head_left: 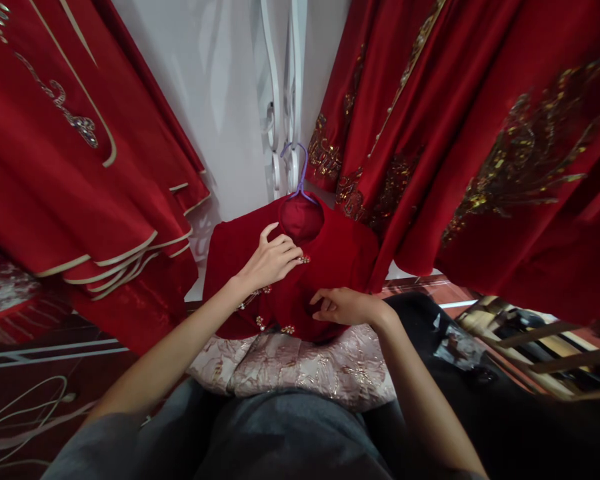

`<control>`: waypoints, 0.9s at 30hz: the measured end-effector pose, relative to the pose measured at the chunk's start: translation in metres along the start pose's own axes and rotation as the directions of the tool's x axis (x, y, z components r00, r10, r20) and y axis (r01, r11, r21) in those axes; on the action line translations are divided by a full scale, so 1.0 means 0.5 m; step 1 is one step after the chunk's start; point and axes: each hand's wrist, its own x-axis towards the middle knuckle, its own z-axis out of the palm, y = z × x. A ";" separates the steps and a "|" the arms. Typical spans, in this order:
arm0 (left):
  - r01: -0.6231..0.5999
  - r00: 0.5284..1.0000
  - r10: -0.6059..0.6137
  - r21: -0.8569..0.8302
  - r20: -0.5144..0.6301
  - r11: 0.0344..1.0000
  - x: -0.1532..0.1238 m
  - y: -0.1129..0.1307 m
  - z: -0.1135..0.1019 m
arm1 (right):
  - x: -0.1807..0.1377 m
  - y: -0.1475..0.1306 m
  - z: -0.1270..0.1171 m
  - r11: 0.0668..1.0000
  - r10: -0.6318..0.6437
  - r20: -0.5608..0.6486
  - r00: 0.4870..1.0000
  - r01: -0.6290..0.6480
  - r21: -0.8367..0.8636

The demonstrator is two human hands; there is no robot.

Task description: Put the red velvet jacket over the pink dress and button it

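Observation:
A red velvety garment (345, 247) hangs on a purple hanger (303, 173) in front of me, its round neck opening toward me. Small beaded ornaments (288, 330) run along its front and lower edge. Just below the neckline, my left hand (274, 259) pinches at a beaded ornament (305, 259), one finger raised away from the others. My right hand (347, 307) rests over the lower right front of the garment, fingers loosely bent and apart, with nothing visible in them. The garment's lower edge meets pale pink fabric with a shiny pattern (310, 370) on my lap.
Red garments with cream trim (110, 220) hang at left, and red ones with gold sequins (510, 160) at right. White curved metalwork (294, 80) stands behind the hanger. A pale cable (25, 413) lies on the floor at left; a slatted wooden rack (545, 347) stands at right.

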 end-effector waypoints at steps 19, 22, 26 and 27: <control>0.558 0.756 -0.446 0.115 -0.479 0.822 -0.056 -0.019 -0.013 | 0.091 -0.075 0.002 0.949 0.222 -0.791 0.570 0.059 0.309; 0.626 0.705 -0.532 0.058 -0.469 0.778 -0.074 -0.063 -0.049 | 0.059 -0.051 -0.006 0.985 0.174 -0.840 0.514 -0.078 0.156; 0.738 0.672 -0.684 0.177 -0.284 0.651 -0.070 -0.122 -0.090 | 0.050 -0.023 -0.053 0.974 0.188 -0.839 0.510 -0.207 0.093; 0.752 0.659 -0.712 0.230 -0.242 0.618 -0.063 -0.133 -0.100 | 0.051 -0.016 -0.071 0.967 0.197 -0.849 0.491 -0.242 0.085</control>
